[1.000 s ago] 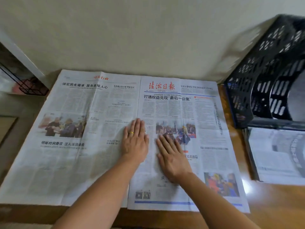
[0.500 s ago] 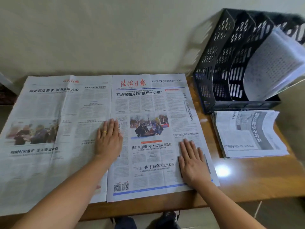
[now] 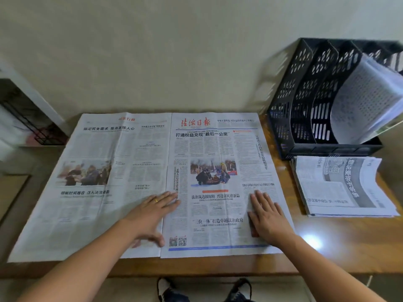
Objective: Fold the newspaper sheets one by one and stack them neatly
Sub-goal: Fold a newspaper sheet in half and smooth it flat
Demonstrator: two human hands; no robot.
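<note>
Head view shows the big newspaper sheet [image 3: 152, 182] lying open and flat on the brown wooden table [image 3: 327, 253], its long side going left to right. It is thin, crinkly paper with red titles and photos. My left hand [image 3: 150, 214] and right hand [image 3: 267, 216] rest flat on it, fingers straight.

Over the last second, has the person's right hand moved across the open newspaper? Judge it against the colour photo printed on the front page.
Yes. The right hand slid rightward and toward the near edge: earlier it lay over the photo, now it lies flat below and right of it, near the newspaper's right edge.
</note>
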